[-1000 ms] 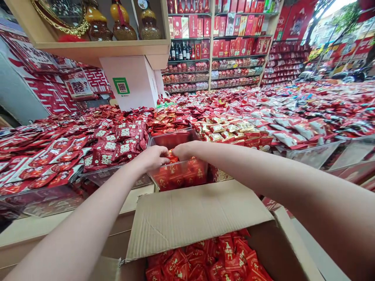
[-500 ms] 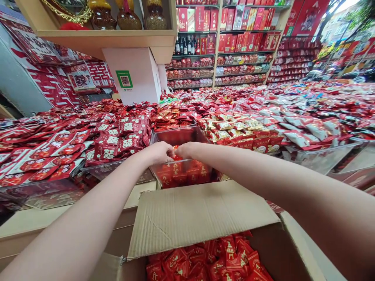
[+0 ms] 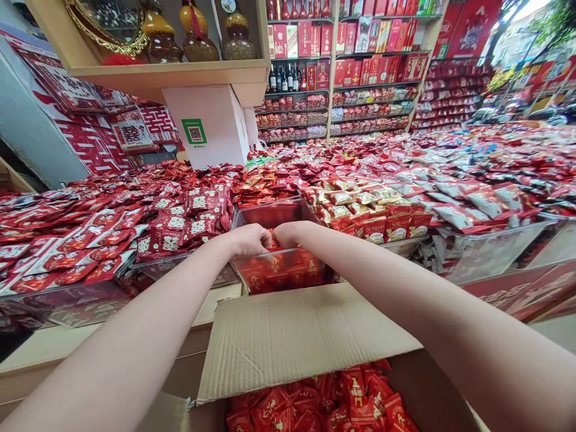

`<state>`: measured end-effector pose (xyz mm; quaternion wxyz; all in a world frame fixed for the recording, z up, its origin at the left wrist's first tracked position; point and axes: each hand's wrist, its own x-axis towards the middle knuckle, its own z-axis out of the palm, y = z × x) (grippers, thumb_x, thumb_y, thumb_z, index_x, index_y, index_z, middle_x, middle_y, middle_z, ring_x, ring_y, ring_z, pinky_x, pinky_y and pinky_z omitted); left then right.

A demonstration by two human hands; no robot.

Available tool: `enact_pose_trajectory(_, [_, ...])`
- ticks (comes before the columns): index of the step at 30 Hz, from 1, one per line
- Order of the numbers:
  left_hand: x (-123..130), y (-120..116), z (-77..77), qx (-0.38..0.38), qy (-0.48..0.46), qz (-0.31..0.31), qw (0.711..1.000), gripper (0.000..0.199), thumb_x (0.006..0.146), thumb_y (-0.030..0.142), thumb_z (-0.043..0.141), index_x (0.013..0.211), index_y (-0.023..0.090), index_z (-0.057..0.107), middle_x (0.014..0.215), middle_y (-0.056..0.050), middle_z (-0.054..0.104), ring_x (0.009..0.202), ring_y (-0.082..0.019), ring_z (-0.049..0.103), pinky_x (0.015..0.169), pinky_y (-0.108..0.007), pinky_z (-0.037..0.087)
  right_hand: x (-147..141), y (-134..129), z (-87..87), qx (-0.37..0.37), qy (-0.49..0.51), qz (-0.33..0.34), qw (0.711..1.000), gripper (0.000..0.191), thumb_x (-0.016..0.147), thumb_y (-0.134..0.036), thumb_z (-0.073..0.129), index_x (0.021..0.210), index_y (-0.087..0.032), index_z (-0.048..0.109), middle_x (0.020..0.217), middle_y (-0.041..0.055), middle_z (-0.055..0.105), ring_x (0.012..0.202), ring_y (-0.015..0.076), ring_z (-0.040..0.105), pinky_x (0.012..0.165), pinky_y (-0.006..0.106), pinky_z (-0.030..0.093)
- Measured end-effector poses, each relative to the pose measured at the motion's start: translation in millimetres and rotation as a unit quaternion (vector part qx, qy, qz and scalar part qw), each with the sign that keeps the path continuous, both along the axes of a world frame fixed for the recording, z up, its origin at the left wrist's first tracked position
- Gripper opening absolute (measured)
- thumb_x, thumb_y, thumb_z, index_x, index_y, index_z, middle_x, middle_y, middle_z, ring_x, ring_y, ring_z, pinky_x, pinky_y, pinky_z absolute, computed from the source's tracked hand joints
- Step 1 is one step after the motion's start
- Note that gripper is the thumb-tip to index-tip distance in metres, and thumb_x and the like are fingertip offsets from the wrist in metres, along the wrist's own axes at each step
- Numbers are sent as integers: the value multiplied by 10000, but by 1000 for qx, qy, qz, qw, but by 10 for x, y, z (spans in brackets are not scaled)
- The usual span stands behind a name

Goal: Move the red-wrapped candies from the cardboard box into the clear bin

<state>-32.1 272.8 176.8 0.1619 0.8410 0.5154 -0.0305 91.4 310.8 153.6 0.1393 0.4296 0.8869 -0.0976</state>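
Note:
Both my hands reach into a clear plastic bin (image 3: 278,273) partly filled with small red candy packets (image 3: 310,267) with gold lettering. My left hand (image 3: 252,240) is just inside the near wall, its fingers curled inward over the packets; what they hold is hidden. Close beside it, my right hand (image 3: 290,233) dips in with its wrist bent, and its fingers are mostly out of sight. A bit of red wrapper shows between the hands. Below my forearms stands an open cardboard box (image 3: 306,336) holding many similar red packets (image 3: 355,390).
Dark red packets (image 3: 198,213) fill the bin at left; gold-and-red durian packets (image 3: 375,228) lie at right. White-and-red packets (image 3: 468,204) heap farther right. A white block with a QR code (image 3: 216,126) and a wooden shelf (image 3: 162,72) stand behind.
The view has tilted up slightly, so the scene sits a little lower. Both hands stay in the bin, with my right hand shifted slightly.

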Motion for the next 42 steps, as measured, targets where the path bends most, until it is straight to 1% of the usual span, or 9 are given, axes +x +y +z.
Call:
enact_pose_trajectory(4, [12, 5, -34, 24, -3, 12, 1000, 109, 560, 256, 591, 614, 176, 541, 529, 64, 489, 494, -75, 399, 471, -208, 297, 40, -74, 125, 46, 6, -7, 999, 338, 616, -139, 561, 945, -90, 627, 966, 146, 630, 831, 234, 592, 629, 268, 436])
enact_pose_trajectory(7, [-3, 29, -60, 30, 2, 15, 999, 150, 561, 289, 607, 623, 167, 546, 533, 61, 484, 485, -74, 392, 473, -214, 302, 127, -225, 319, 98, 88, -17, 991, 293, 665, -206, 558, 935, -115, 627, 915, 98, 645, 802, 187, 585, 610, 229, 419])
enact_pose_trajectory(11, [-23, 59, -75, 29, 1, -6, 1000, 128, 594, 273, 571, 671, 171, 572, 566, 56, 529, 516, -86, 437, 504, -222, 323, 232, -401, 473, 21, 150, 22, 988, 261, 724, -327, 536, 876, -143, 643, 781, 36, 650, 686, 131, 571, 570, 197, 402])
enact_pose_trajectory(16, [-30, 54, -69, 56, 3, -12, 998, 106, 599, 253, 552, 650, 160, 553, 564, 41, 536, 523, -97, 453, 493, -228, 311, 255, -453, 356, -132, 122, 38, 983, 624, 757, -624, 323, 920, -114, 643, 822, 85, 650, 742, 166, 585, 653, 240, 430])
enact_pose_trajectory(19, [-30, 56, -74, 62, 9, -7, 998, 124, 574, 251, 569, 653, 157, 558, 573, 32, 554, 514, -90, 452, 484, -222, 308, 250, -458, 280, -261, 132, 9, 956, 780, 740, -696, 154, 1049, -124, 586, 907, 116, 645, 844, 179, 588, 700, 254, 442])
enact_pose_trajectory(21, [-22, 62, -80, 63, 16, -6, 998, 119, 563, 245, 570, 641, 156, 561, 564, 32, 550, 508, -83, 440, 483, -217, 303, 247, -459, 262, -300, 107, -13, 948, 842, 712, -725, 105, 1082, -123, 563, 950, 131, 634, 893, 196, 580, 715, 273, 445])
enact_pose_trajectory(29, [12, 71, -81, 75, 16, -21, 997, 152, 530, 299, 520, 604, 175, 570, 536, 40, 531, 545, -121, 443, 517, -236, 313, 235, -366, 207, -250, 152, -44, 955, 867, 698, -734, 103, 1033, -92, 579, 953, 144, 628, 919, 206, 570, 760, 297, 433])
enact_pose_trajectory(35, [8, 53, -76, 52, 2, -22, 998, 116, 511, 266, 531, 588, 184, 560, 498, 60, 474, 520, -106, 410, 498, -223, 311, 234, -357, 217, -257, 144, -44, 955, 827, 695, -737, 160, 1008, -104, 591, 871, 126, 655, 862, 193, 589, 758, 291, 434])
enact_pose_trajectory(42, [13, 65, -93, 17, -31, 10, 999, 57, 469, 221, 566, 496, 189, 527, 442, 72, 433, 474, -93, 382, 483, -229, 300, 280, -394, 249, -308, 193, -59, 930, 758, 685, -723, 278, 956, -102, 618, 826, 123, 665, 846, 201, 596, 770, 303, 429])
